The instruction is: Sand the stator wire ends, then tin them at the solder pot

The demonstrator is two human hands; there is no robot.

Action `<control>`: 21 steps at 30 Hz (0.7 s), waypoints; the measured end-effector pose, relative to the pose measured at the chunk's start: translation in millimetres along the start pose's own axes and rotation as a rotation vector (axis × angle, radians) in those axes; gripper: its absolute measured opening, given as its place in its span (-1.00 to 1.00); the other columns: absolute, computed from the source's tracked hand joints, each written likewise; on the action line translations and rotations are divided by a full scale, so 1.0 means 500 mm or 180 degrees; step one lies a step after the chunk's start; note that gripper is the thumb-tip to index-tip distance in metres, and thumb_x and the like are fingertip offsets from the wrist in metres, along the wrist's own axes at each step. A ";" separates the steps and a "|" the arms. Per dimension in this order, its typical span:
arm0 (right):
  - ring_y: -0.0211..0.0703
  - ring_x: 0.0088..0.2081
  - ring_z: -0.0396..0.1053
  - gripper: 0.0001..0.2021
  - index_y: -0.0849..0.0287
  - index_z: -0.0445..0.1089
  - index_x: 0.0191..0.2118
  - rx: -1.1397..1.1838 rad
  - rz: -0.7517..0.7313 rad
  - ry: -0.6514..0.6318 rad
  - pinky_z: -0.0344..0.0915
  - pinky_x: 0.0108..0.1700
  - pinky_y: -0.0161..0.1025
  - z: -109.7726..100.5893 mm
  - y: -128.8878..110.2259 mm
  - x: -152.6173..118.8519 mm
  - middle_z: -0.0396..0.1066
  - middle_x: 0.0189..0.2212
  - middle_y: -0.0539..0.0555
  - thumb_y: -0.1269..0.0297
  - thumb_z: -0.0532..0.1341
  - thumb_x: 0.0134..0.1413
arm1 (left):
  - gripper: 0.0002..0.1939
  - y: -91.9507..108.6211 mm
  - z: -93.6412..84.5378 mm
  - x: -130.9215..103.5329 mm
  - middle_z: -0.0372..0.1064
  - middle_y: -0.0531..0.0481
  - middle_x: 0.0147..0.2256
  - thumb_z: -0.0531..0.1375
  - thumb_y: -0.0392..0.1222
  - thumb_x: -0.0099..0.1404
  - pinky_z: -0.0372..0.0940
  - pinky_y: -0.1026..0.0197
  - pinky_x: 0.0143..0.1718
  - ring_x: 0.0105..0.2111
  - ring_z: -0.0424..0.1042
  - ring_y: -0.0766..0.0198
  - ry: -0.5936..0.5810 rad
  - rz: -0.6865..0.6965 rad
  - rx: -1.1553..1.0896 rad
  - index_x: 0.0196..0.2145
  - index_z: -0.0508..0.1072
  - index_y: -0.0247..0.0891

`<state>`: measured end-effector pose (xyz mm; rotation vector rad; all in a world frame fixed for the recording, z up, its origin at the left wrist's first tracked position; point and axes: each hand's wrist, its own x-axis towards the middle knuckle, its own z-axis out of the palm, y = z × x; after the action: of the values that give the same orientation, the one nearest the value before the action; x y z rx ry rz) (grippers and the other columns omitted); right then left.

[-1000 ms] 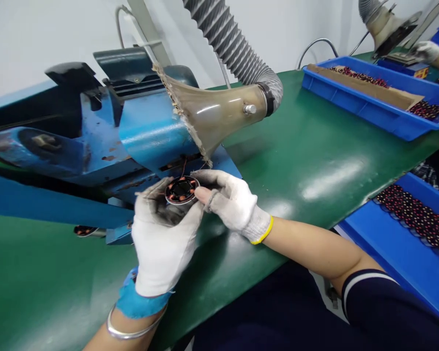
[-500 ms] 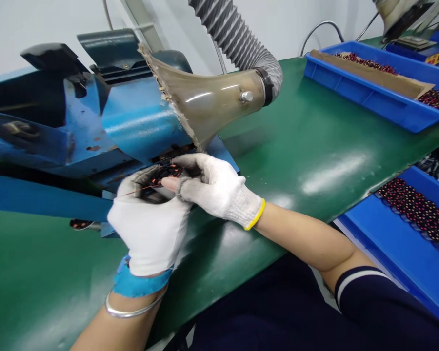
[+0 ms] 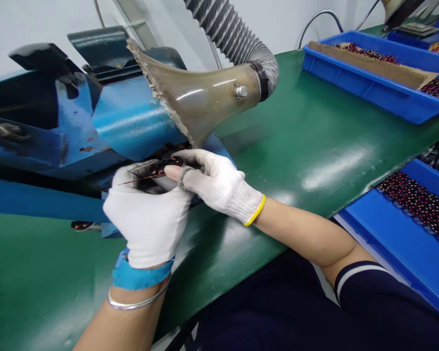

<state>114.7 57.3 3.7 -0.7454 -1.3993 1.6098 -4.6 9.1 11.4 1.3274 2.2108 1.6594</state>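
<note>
Both hands wear white gloves and meet at the lower edge of a blue machine (image 3: 131, 119). My left hand (image 3: 148, 219) is closed around a small dark round part with copper-coloured wire (image 3: 163, 167); a thin wire sticks out to the left across the glove. From the right, my right hand (image 3: 219, 183) pinches the same part, its bare thumb tip on the near side. The part's far side is hidden by fingers and the machine. Just above the hands is the wide mouth of a translucent suction hood (image 3: 208, 97).
A grey ribbed hose (image 3: 234, 34) runs up from the hood. On the green table (image 3: 278, 141), a blue tray (image 3: 366, 87) holds cardboard and wired parts. Another blue tray (image 3: 384, 239) at right holds rows of dark parts. A small round part (image 3: 82, 225) lies left of my left hand.
The view has shifted slightly, so the machine and trays sit a little higher and further left. Both hands keep the part at the machine's edge, with its angle slightly changed.
</note>
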 end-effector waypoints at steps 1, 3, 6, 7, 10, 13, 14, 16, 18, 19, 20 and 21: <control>-0.02 -0.08 0.65 -0.54 0.06 0.61 -0.08 0.0163 -0.0001 -0.0028 0.61 0.04 -0.22 0.001 0.005 0.002 0.67 -0.27 -0.03 -0.12 0.61 0.04 | -0.49 0.000 0.001 0.001 0.63 -0.14 -0.27 0.29 0.17 -0.03 0.54 -0.28 0.12 -0.23 0.63 -0.03 -0.0012 0.0012 -0.0014 -0.21 0.57 -0.23; 0.02 -0.04 0.64 -0.53 0.05 0.58 -0.09 0.0516 0.0004 -0.0131 0.60 0.12 -0.16 0.001 0.018 0.007 0.67 -0.23 -0.01 -0.06 0.65 0.00 | -0.51 -0.002 0.000 0.001 0.63 -0.15 -0.27 0.29 0.16 -0.02 0.53 -0.31 0.13 -0.23 0.63 -0.05 -0.0048 0.0049 0.0004 -0.21 0.58 -0.22; 0.06 0.02 0.62 -0.47 0.06 0.60 -0.06 0.0738 0.0028 -0.0133 0.61 0.19 -0.09 -0.004 0.033 0.013 0.69 -0.14 0.01 0.05 0.72 -0.13 | -0.50 -0.009 -0.002 -0.006 0.64 -0.17 -0.24 0.32 0.15 -0.01 0.49 -0.34 0.19 -0.19 0.63 -0.08 -0.0023 0.0111 0.0078 -0.19 0.58 -0.23; 0.07 0.05 0.62 -0.44 0.05 0.61 -0.05 0.0781 0.0048 -0.0157 0.61 0.20 -0.08 -0.006 0.035 0.014 0.70 -0.10 0.02 0.09 0.73 -0.17 | -0.48 -0.010 -0.003 -0.008 0.64 -0.19 -0.22 0.34 0.16 -0.03 0.48 -0.34 0.21 -0.17 0.64 -0.10 -0.0007 0.0128 0.0086 -0.18 0.58 -0.23; 0.08 0.09 0.61 -0.42 0.05 0.62 -0.04 0.0790 0.0133 -0.0181 0.61 0.24 -0.08 -0.008 0.030 0.013 0.70 -0.05 0.03 0.15 0.76 -0.22 | -0.44 -0.010 0.000 -0.007 0.65 -0.23 -0.18 0.37 0.18 -0.08 0.48 -0.35 0.21 -0.15 0.63 -0.12 0.0060 0.0138 0.0061 -0.18 0.57 -0.24; 0.06 0.05 0.62 -0.48 0.10 0.62 -0.04 0.0678 0.0151 -0.0083 0.61 0.24 -0.07 -0.002 0.020 0.011 0.69 -0.14 0.02 0.07 0.71 -0.09 | -0.52 -0.007 0.004 0.000 0.63 -0.17 -0.25 0.33 0.15 -0.03 0.50 -0.34 0.16 -0.20 0.62 -0.08 0.0078 0.0084 0.0054 -0.22 0.55 -0.21; 0.05 0.04 0.62 -0.49 0.12 0.62 -0.02 0.0654 0.0136 -0.0075 0.61 0.25 -0.07 0.000 0.019 0.009 0.69 -0.15 0.02 0.06 0.69 -0.05 | -0.54 -0.009 0.005 0.000 0.62 -0.14 -0.27 0.32 0.14 -0.02 0.51 -0.33 0.14 -0.21 0.62 -0.07 0.0080 0.0080 0.0047 -0.23 0.55 -0.21; 0.04 0.04 0.63 -0.48 0.14 0.61 0.02 0.0656 0.0092 -0.0118 0.60 0.28 -0.07 0.002 0.022 0.002 0.69 -0.10 0.04 0.10 0.68 -0.03 | -0.53 -0.018 0.002 -0.006 0.62 -0.13 -0.26 0.36 0.13 0.00 0.52 -0.31 0.12 -0.22 0.62 -0.05 0.0093 0.0136 0.0007 -0.20 0.55 -0.21; 0.07 0.10 0.64 -0.40 0.16 0.58 0.11 0.0640 0.0060 -0.0284 0.60 0.30 -0.04 -0.002 0.029 -0.007 0.70 0.00 0.10 0.17 0.68 -0.04 | -0.49 -0.038 -0.004 -0.022 0.62 -0.12 -0.21 0.43 0.11 0.00 0.53 -0.26 0.12 -0.19 0.62 -0.02 0.0130 0.0321 -0.0094 -0.15 0.55 -0.22; 0.10 0.13 0.64 -0.37 0.18 0.57 0.15 0.0588 0.0001 -0.0413 0.61 0.30 -0.03 -0.006 0.032 -0.012 0.70 0.06 0.14 0.19 0.68 -0.04 | -0.47 -0.051 -0.008 -0.033 0.62 -0.11 -0.18 0.47 0.09 0.00 0.54 -0.21 0.11 -0.18 0.62 0.00 0.0152 0.0459 -0.0191 -0.12 0.54 -0.21; 0.12 0.16 0.64 -0.35 0.21 0.56 0.18 0.0492 -0.0118 -0.0558 0.61 0.30 -0.02 -0.012 0.035 -0.016 0.69 0.10 0.17 0.21 0.66 -0.04 | -0.45 -0.065 -0.013 -0.043 0.61 -0.09 -0.17 0.49 0.08 0.01 0.55 -0.16 0.10 -0.17 0.63 0.02 0.0171 0.0610 -0.0326 -0.09 0.53 -0.20; 0.14 0.19 0.64 -0.36 0.23 0.56 0.19 0.0340 -0.0295 -0.0698 0.61 0.31 -0.01 -0.020 0.036 -0.019 0.68 0.13 0.20 0.21 0.64 -0.02 | -0.44 -0.078 -0.016 -0.053 0.60 -0.07 -0.15 0.51 0.06 0.02 0.56 -0.11 0.07 -0.16 0.63 0.05 0.0183 0.0757 -0.0486 -0.07 0.51 -0.18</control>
<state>123.6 53.3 -16.5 -0.4454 -1.4656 1.7179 -15.1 -16.1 -28.1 1.5701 1.9713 1.9246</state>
